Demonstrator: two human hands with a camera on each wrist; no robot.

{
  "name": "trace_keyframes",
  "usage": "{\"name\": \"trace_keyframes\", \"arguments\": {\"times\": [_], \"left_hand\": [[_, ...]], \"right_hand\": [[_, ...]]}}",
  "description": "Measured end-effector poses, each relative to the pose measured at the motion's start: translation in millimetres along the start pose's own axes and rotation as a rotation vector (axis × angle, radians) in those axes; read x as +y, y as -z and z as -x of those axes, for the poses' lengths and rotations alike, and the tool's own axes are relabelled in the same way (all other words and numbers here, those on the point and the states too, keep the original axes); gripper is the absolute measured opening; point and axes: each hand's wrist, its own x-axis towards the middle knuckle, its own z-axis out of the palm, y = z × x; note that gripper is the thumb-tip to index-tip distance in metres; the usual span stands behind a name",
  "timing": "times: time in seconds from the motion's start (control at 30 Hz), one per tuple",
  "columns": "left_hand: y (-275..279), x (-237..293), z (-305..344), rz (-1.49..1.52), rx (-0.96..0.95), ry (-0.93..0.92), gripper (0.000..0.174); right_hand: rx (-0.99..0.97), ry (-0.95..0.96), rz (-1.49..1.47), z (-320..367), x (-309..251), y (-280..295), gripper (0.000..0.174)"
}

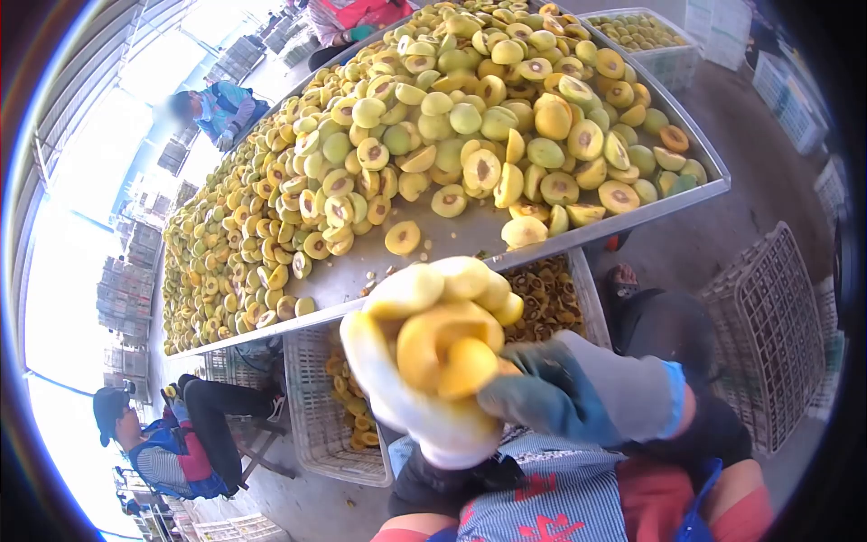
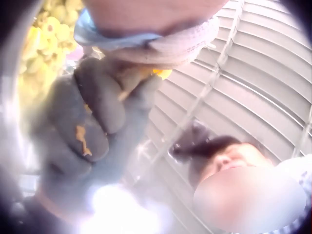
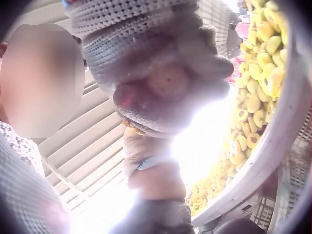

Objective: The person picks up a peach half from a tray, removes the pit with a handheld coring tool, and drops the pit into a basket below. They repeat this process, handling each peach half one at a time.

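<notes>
In the head view my left hand, in a white glove stained yellow, curls its fingers around a yellow peach half, cut face turned up. My right hand, in a grey-blue glove with a light blue cuff, meets it from the right. Its thumb and bent fingers pinch a rounded peach piece at the cut face. I cannot tell whether a tool is hidden in that hand. In the left wrist view, curled gloved fingers carry orange scraps of flesh.
A metal-rimmed table piled with peach halves stands ahead. Below its near edge are a crate and brown peach scraps. An upright crate stands right. One person sits left; another is across the table.
</notes>
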Motion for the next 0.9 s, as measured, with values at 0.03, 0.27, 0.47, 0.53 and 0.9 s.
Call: {"name": "trace_keyframes", "arguments": {"times": [0.03, 0.27, 0.47, 0.53, 0.9], "left_hand": [[-2, 9, 4, -0.011, -0.107, -0.058, 0.039], [-22, 63, 22, 0.389, -0.614, -0.156, 0.028], [-29, 86, 33, 0.508, -0.618, -0.103, 0.021], [-23, 88, 37, 0.528, -0.645, -0.134, 0.018], [-29, 114, 73, 0.589, -0.596, -0.261, 0.021]], "right_hand": [[-0.066, 0.046, 0.046, 4, -15, 2, 0.034], [-0.268, 0.165, 0.375, 5, -59, -4, 0.033], [-0.272, 0.154, 0.492, 8, -66, -16, 0.032], [-0.259, 0.154, 0.517, 10, -68, -20, 0.032], [-0.19, 0.17, 0.609, 32, -73, -37, 0.031]]}}
